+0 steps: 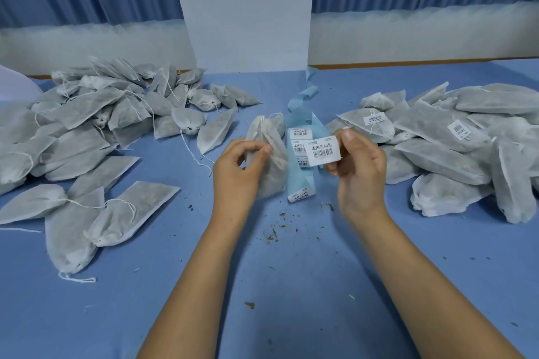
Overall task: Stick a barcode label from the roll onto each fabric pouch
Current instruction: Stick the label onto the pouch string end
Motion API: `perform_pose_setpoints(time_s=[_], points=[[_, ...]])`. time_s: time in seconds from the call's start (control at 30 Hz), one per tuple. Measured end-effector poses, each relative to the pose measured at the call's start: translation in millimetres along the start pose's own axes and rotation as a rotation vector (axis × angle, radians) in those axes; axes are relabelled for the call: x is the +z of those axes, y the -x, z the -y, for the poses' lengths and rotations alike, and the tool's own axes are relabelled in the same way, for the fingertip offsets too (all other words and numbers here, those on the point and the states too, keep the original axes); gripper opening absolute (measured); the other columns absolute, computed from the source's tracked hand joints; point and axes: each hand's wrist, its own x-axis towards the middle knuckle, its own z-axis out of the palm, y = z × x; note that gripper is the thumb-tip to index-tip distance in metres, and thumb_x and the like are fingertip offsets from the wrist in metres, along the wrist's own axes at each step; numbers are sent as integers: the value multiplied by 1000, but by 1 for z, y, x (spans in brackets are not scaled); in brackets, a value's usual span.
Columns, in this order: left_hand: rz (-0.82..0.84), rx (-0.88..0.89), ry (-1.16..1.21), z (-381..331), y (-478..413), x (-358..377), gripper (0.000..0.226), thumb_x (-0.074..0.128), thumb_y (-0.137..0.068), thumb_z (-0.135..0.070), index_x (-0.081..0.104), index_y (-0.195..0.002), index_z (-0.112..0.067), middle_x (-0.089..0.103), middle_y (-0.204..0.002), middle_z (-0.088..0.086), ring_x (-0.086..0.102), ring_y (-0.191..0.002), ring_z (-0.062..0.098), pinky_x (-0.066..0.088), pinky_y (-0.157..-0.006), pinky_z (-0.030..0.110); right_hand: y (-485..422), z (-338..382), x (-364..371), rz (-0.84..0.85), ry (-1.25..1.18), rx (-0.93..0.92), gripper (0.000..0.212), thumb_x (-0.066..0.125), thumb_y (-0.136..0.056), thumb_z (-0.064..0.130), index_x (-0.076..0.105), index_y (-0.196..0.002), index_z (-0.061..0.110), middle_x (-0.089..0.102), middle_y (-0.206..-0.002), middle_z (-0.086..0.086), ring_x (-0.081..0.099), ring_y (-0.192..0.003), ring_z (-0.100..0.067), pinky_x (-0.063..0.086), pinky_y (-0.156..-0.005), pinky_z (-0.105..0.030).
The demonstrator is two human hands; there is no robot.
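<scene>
Left hand (236, 167) grips pouch (271, 176); right hand (359, 173) pinches label (323, 151).

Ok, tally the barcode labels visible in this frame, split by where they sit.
Peeled label pinched in right hand: 1
Strip labels on blue backing strip: 4 visible, two partly hidden
Stuck labels on pouches in right pile: 2 visible
Total: 7

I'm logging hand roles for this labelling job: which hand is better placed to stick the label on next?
Right. The right hand pinches the white rectangular barcode label, close beside the white fabric drawstring pouch; the left hand grips that pouch, so it likely just steadies it.
</scene>
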Motion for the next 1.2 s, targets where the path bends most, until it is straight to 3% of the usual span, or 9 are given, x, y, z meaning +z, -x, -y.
perform_pose_setpoints(time_s=[0.13,0.2,0.3,0.53,0.67,0.8,0.93,1.1,1.2], points=[[-13,-33,7,3,-1,-1,9,71,-86,-13,72,-78,-17,67,-91,-3,56,-80,4,40,-75,13,3,-2,2,97,39,-47,38,52,-82,30,41,-54,7,39,-52,-2,34,-49,-11,29,-47,-17],[-9,-31,11,3,-2,-2,16,73,-83,-8,71,-78,-23,67,-93,-5,58,-83,1,43,-81,12,4,-2,2,121,67,-31,36,54,-80,31,48,-55,7,41,-52,-2,35,-49,-10,30,-47,-17],[27,-8,-16,4,-3,-2,25,74,-80,-1,71,-87,-25,66,-103,-3,61,-94,3,44,-84,13,5,-4,5,155,153,36,19,63,-79,27,62,-60,24,52,-55,6,41,-49,-8,31,-48,-17],[129,64,-63,3,-2,1,47,70,-78,6,64,-95,-37,58,-109,-16,60,-104,2,42,-83,7,3,-23,5,152,351,163,16,66,-87,6,61,-74,14,56,-59,11,43,-49,-1,34,-50,-12],[258,93,1,0,0,1,49,78,-72,4,66,-105,-30,56,-118,-6,60,-111,11,48,-90,20,3,-26,3,129,475,151,16,72,-84,14,61,-72,11,61,-66,-12,44,-58,-13,37,-56,-20],[293,102,101,-5,3,0,40,83,-71,-14,69,-105,-29,58,-121,-3,60,-112,10,50,-92,25,3,-25,2,67,522,148,20,74,-83,15,60,-68,14,59,-56,8,47,-52,-6,40,-53,-16],[201,77,125,-7,4,2,34,77,-78,-3,71,-98,-31,60,-117,-6,61,-111,10,52,-96,38,5,-24,5,86,503,136,16,72,-84,9,61,-72,8,61,-61,-1,56,-51,-9,47,-53,-19],[192,91,142,-9,5,3,41,72,-80,7,69,-99,-30,61,-114,-9,61,-108,3,52,-93,33,6,-26,4,6,773,36,28,80,-76,26,58,-63,13,57,-66,3,53,-59,-5,42,-60,-17],[167,81,186,-9,4,0,38,67,-83,10,69,-105,-21,63,-117,-1,62,-107,3,51,-93,24,6,-26,3,-58,855,58,42,83,-68,37,53,-79,10,55,-87,-3,56,-81,-13,45,-73,-20]])
